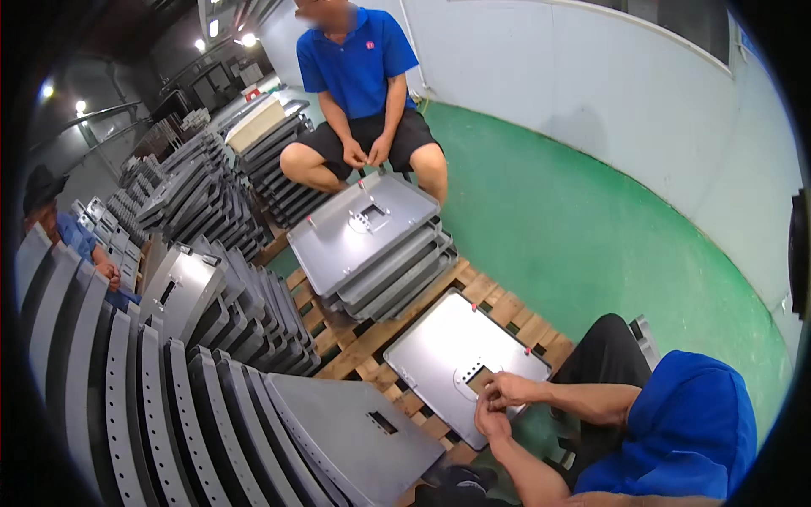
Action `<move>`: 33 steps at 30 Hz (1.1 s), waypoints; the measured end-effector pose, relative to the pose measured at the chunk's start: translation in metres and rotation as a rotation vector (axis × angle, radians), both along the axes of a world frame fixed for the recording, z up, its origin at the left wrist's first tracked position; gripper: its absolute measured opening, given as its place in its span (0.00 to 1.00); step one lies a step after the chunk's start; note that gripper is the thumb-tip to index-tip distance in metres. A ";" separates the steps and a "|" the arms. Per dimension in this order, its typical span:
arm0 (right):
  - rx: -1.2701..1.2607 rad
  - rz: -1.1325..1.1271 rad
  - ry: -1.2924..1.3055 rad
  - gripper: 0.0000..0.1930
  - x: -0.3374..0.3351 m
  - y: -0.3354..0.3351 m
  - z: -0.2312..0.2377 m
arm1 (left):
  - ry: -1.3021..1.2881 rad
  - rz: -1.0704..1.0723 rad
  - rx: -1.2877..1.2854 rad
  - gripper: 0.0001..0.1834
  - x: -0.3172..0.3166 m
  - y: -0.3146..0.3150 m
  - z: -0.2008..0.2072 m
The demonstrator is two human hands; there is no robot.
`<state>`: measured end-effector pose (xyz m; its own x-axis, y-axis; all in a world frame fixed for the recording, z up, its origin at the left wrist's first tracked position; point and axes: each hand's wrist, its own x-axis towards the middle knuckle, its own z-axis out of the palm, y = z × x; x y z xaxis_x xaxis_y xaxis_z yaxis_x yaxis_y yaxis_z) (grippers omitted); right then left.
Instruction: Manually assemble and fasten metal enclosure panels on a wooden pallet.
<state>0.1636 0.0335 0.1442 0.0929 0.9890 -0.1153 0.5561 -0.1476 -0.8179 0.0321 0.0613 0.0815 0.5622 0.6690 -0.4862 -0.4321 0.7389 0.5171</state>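
Two hands meet over a grey metal panel

We see the left hand (490, 420) and the right hand (509, 390) close together in the lower right of the frame, above a flat grey panel (448, 338). Their fingers are bent and drawn in near one another, beside the panel's rectangular cutout (478, 378); we cannot tell whether they are clamped on anything small. The panel lies at the lower centre of the frame, over a wooden pallet (359, 353), with two red pieces along its upper right edge.

At the upper centre we see a seated co-worker (359, 63) in a blue shirt, the co-worker's hands (366, 159) together above a stack of similar panels (393, 287). More grey panels (173, 406) stand in a row at the lower left, and another person (78, 241) sits at the far left edge. Green floor (541, 220) and a pale wall (574, 76) fill the upper right.
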 end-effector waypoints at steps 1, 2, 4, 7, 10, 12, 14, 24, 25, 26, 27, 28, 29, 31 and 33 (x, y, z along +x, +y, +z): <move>0.091 0.001 -0.083 0.18 -0.003 -0.003 -0.011 | -0.007 -0.004 0.018 0.22 -0.003 -0.001 -0.002; 0.094 -0.005 -0.082 0.18 -0.004 -0.003 -0.009 | -0.034 -0.013 0.043 0.23 0.002 0.002 -0.001; 0.093 -0.009 -0.080 0.17 -0.007 -0.003 -0.010 | -0.021 0.000 -0.008 0.23 -0.001 0.000 0.003; 0.072 -0.023 -0.079 0.16 -0.004 0.000 -0.016 | 0.037 0.041 -0.103 0.20 -0.001 -0.001 0.012; 0.036 -0.121 -0.098 0.14 0.000 -0.012 0.000 | 0.093 0.040 -0.130 0.12 0.007 -0.007 0.025; 0.074 -0.124 -0.109 0.14 -0.003 -0.005 -0.003 | 0.136 0.134 -0.135 0.08 0.005 -0.004 0.029; 0.058 -0.115 -0.103 0.14 -0.011 0.001 -0.002 | 0.175 0.119 -0.087 0.08 -0.008 -0.002 0.017; 0.016 -0.066 -0.076 0.14 -0.017 -0.006 -0.006 | 0.028 0.081 -0.421 0.06 -0.015 -0.010 -0.025; 0.051 -0.051 -0.050 0.13 -0.021 0.000 -0.010 | 0.043 0.085 -0.433 0.06 -0.021 -0.006 -0.029; 0.071 -0.036 -0.068 0.13 -0.022 0.000 -0.010 | 0.002 0.079 -0.436 0.06 -0.021 -0.005 -0.031; 0.090 -0.021 -0.086 0.12 -0.024 0.000 -0.009 | 0.007 0.103 -0.439 0.06 -0.023 -0.004 -0.034; 0.109 -0.006 -0.103 0.12 -0.026 0.001 -0.010 | 0.013 0.128 -0.442 0.07 -0.025 -0.004 -0.036; 0.113 -0.022 -0.103 0.12 -0.026 -0.001 -0.010 | 0.018 0.143 -0.453 0.07 -0.025 -0.006 -0.035; 0.119 -0.051 -0.101 0.12 -0.027 -0.003 -0.013 | -0.042 0.157 -0.448 0.08 -0.024 -0.006 -0.035; 0.023 -0.118 0.040 0.12 -0.026 -0.005 -0.018 | -0.052 0.161 -0.452 0.09 -0.025 -0.007 -0.032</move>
<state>0.1373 0.0281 0.1259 0.2045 0.9738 -0.0990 0.5025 -0.1912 -0.8432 0.0067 0.0540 0.0495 0.5000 0.4777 -0.7224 -0.5761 0.8063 0.1345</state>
